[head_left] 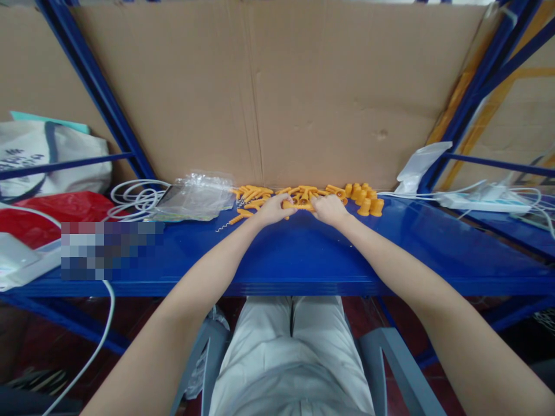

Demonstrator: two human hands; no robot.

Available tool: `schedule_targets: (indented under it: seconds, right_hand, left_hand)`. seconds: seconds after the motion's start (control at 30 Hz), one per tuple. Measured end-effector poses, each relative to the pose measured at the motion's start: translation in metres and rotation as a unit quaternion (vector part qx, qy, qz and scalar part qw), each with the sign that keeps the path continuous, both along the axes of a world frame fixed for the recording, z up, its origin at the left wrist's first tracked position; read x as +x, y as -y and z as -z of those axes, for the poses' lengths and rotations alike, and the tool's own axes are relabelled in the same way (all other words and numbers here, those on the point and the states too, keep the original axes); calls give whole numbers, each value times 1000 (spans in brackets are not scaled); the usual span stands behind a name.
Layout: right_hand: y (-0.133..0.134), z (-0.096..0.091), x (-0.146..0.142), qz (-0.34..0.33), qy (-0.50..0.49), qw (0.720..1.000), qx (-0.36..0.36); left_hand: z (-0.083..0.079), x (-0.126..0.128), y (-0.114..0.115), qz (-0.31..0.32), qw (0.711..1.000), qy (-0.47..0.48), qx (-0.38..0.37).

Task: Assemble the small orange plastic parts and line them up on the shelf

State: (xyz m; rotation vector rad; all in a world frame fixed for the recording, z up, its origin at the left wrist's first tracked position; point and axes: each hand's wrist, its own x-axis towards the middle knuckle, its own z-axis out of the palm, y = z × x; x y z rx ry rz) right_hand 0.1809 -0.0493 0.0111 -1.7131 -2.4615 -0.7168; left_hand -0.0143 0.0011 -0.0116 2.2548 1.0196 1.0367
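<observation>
Left hand (274, 210), right hand (331, 209): both holding one orange piece (299, 206).
Orange piece: apparently mid-handling; next move likely needs steady hold.
Orange cups (365, 206): right of grip.

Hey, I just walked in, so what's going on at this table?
Someone seated at a blue table is holding an orange piece between their left hand and right hand. More orange parts lie beyond the hands and to the left. Stubby orange caps are grouped to the right, with clear plastic bags farther left.
</observation>
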Motion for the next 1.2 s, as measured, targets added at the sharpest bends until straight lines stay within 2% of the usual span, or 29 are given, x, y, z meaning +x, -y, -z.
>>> schedule_targets:
  seconds: [0.27, 0.37, 0.5, 0.6, 0.67, 0.77, 0.9, 1.2]
  right_hand:
    - [-3, -1, 10, 16, -10, 1000, 4]
    - [-4, -1, 11, 8, -17, 1000, 6]
    - [-6, -3, 15, -5, -15, 1000, -12]
    - [-6, -6, 19, -10, -19, 1000, -22]
    - [-5, -8, 20, -11, -24, 1000, -14]
    - [-2, -10, 16, -11, -34, 999, 28]
    - [2, -10, 6, 0, -22, 999, 46]
    - [2, -7, 2, 25, -13, 1000, 13]
  left_hand:
    - [-3, 6, 3, 8, 1000, 24, 7]
    - [-6, 6, 7, -6, 998, -16, 58]
    - [-11, 6, 14, -36, 983, -73, 164]
    - [-11, 8, 15, -37, 977, -66, 199]
    - [-10, 10, 15, -25, 984, -35, 172]
    - [-6, 15, 12, -15, 997, 37, 65]
    - [-3, 16, 9, -7, 995, 95, -41]
    - [0, 13, -1, 44, 994, 92, -44]
